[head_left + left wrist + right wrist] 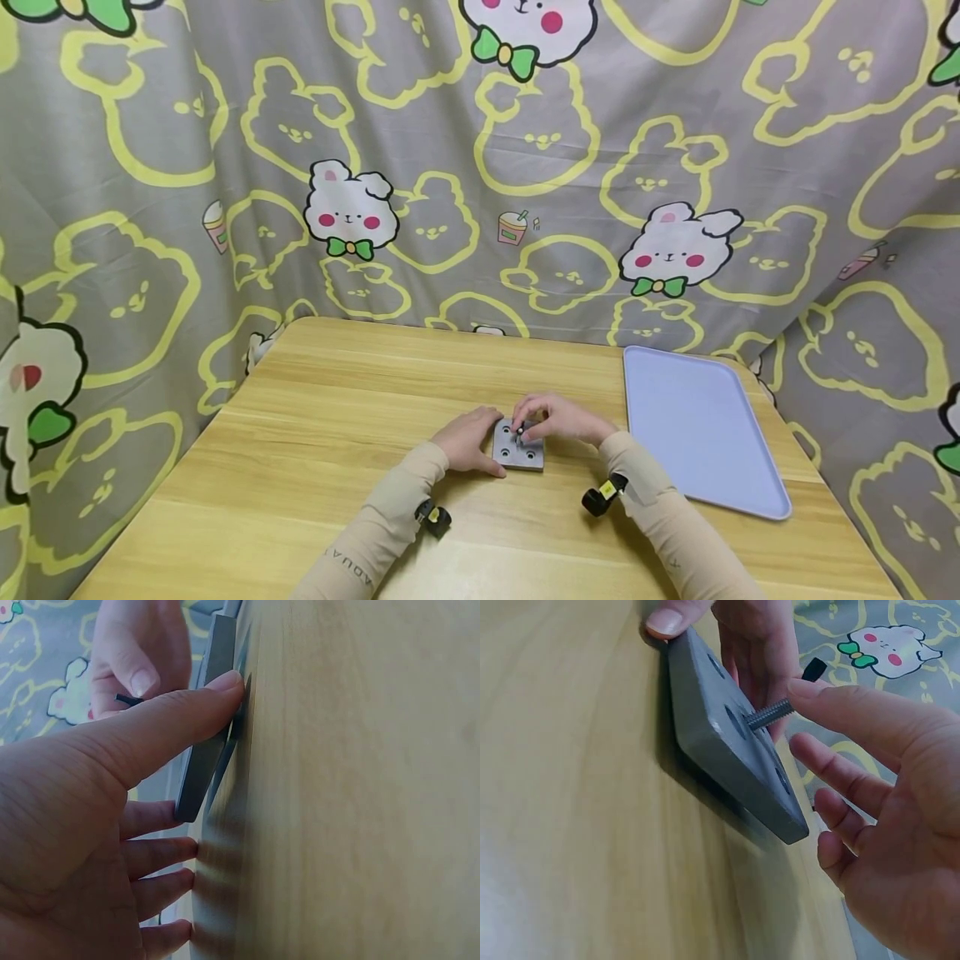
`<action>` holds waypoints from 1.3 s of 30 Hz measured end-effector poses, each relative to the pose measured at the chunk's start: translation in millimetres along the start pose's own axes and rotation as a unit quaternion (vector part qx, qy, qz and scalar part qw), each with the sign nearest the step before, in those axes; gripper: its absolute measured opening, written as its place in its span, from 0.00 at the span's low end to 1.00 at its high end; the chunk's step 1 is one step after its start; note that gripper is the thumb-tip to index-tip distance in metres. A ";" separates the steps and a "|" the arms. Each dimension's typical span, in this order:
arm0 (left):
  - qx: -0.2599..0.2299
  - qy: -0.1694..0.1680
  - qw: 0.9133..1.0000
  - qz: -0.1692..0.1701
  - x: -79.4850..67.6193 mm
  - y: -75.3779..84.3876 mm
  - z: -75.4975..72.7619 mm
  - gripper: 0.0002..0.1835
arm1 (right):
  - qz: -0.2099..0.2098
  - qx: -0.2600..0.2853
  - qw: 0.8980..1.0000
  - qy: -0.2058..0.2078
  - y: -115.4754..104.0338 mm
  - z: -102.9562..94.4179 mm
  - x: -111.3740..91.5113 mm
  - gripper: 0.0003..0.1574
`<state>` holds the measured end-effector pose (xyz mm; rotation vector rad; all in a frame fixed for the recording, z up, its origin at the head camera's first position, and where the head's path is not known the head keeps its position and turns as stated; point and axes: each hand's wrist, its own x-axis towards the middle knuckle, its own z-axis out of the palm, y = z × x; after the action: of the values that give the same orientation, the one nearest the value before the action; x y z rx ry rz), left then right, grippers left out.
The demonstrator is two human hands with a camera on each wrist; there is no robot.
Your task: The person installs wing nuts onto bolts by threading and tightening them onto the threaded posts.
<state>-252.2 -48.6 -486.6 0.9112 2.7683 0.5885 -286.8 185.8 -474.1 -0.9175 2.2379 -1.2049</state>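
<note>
A grey metal plate (516,463) with several countersunk holes is at the middle of the table. Its near edge and far side are gripped by my left hand (467,442), between thumb and fingers. In the right wrist view the plate (727,746) looks slightly tilted, with a dark shadow under its edge. My right hand (567,419) pinches a bolt (769,715) near its black head (814,670). The threaded shank stands out from one of the holes; how deep its end sits is hidden.
A light-blue tray (705,433) lies at the right of the wooden table (300,400). Patterned grey curtains (450,167) hang behind the table and on both sides. Black wrist cameras are strapped over both sleeves.
</note>
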 end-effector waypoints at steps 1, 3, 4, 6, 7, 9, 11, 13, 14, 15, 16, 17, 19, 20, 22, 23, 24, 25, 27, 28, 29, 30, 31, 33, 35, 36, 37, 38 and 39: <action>0.000 0.000 1.000 0.000 0.4 -0.4 0.3 0.54 | 0.000 0.002 1.000 0.004 0.3 0.8 -0.5 0.11; 0.000 0.001 1.000 0.002 1.0 -1.0 1.0 0.54 | -0.004 0.003 1.000 0.014 0.9 2.5 -1.3 0.11; 0.000 0.001 1.000 0.001 1.3 -1.3 1.3 0.54 | -0.007 0.002 1.000 0.019 1.0 3.4 -1.7 0.11; -0.001 0.001 1.000 0.001 1.5 -1.5 1.4 0.54 | -0.012 -0.003 0.999 0.031 1.2 4.8 -2.3 0.10; -0.001 0.001 1.000 0.001 1.6 -1.5 1.5 0.54 | -0.013 -0.005 0.999 0.036 0.9 5.5 -2.6 0.10; -0.003 0.001 1.000 0.001 1.3 -1.4 1.3 0.54 | -0.011 -0.009 0.999 0.048 0.7 7.0 -3.1 0.10; -0.007 0.001 1.000 0.001 1.1 -1.1 0.9 0.54 | -0.008 -0.016 0.998 0.060 0.0 8.6 -3.7 0.09; -0.009 -0.001 1.000 0.000 0.9 -1.1 0.9 0.54 | -0.009 -0.023 0.997 0.074 -0.3 10.9 -4.3 0.08; -0.010 -0.001 1.000 -0.001 0.7 -0.9 0.9 0.54 | -0.010 -0.028 0.996 0.082 -0.4 12.2 -4.6 0.08; -0.010 -0.002 1.000 -0.002 0.6 -0.9 1.0 0.54 | -0.012 -0.033 0.995 0.089 -0.5 13.5 -4.7 0.08; -0.010 -0.002 1.000 -0.002 0.6 -1.0 1.1 0.54 | -0.013 -0.039 0.994 0.097 -0.5 14.8 -5.0 0.07; -0.009 -0.002 1.000 -0.003 0.6 -1.0 1.1 0.54 | -0.017 -0.046 0.993 0.105 -0.5 16.0 -5.1 0.07; -0.008 -0.002 1.000 -0.003 0.7 -1.3 1.4 0.54 | -0.020 -0.055 0.991 0.118 -0.8 18.1 -5.4 0.06; -0.008 -0.001 1.000 -0.003 0.8 -1.4 1.4 0.54 | -0.019 -0.059 0.990 0.125 -1.4 19.0 -5.7 0.06; -0.006 0.000 1.000 -0.002 1.1 -1.7 1.7 0.53 | -0.015 -0.065 0.988 0.137 -2.7 20.9 -6.2 0.05; -0.006 0.000 1.000 -0.002 1.2 -1.8 1.8 0.53 | -0.014 -0.068 0.987 0.143 -3.6 22.0 -6.7 0.05; -0.006 0.000 1.000 -0.002 1.3 -1.7 1.9 0.53 | -0.013 -0.074 0.986 0.148 -4.7 23.2 -7.3 0.05; -0.006 0.000 1.000 -0.002 1.3 -1.6 2.0 0.53 | -0.009 -0.076 0.985 0.155 -5.5 24.5 -7.9 0.06; -0.007 -0.001 1.000 -0.002 1.1 -0.9 1.9 0.53 | -0.006 -0.081 0.983 0.167 -7.1 27.5 -9.2 0.06; -0.009 -0.002 1.000 -0.003 1.0 -0.5 1.7 0.53 | -0.005 -0.083 0.981 0.174 -7.8 29.1 -9.9 0.06; -0.010 -0.002 1.000 -0.003 0.9 -0.1 1.6 0.53 | -0.003 -0.085 0.980 0.182 -8.4 30.7 -10.7 0.07; -0.010 -0.003 1.000 -0.003 0.8 0.3 1.3 0.52 | -0.002 -0.085 0.978 0.189 -9.2 32.4 -11.3 0.07; -0.010 -0.004 1.000 -0.004 0.9 0.5 1.2 0.52 | 0.002 -0.083 0.977 0.197 -9.8 34.1 -11.9 0.07; -0.009 -0.003 1.000 -0.004 1.0 0.5 1.3 0.52 | 0.009 -0.084 0.973 0.214 -11.2 37.6 -12.9 0.08; -0.006 -0.003 1.000 -0.004 1.5 -0.1 2.0 0.52 | 0.019 -0.082 0.970 0.229 -12.5 40.9 -13.1 0.09; -0.005 -0.002 1.000 -0.003 1.6 -0.5 2.3 0.52 | 0.022 -0.083 0.968 0.236 -12.8 42.3 -13.2 0.10; -0.004 -0.002 1.000 -0.003 1.7 -0.8 2.8 0.52 | 0.026 -0.085 0.966 0.243 -13.1 43.7 -13.2 0.10; -0.004 -0.001 1.000 -0.003 1.8 -1.1 2.9 0.52 | 0.031 -0.087 0.964 0.249 -13.5 45.1 -13.1 0.10; -0.003 -0.002 1.000 -0.003 1.8 -1.4 3.1 0.52 | 0.031 -0.089 0.962 0.254 -13.8 46.2 -12.7 0.10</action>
<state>-253.5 -47.6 -490.0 0.9003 2.7628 0.5932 -243.7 163.6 -485.9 -0.6407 2.7935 -1.3426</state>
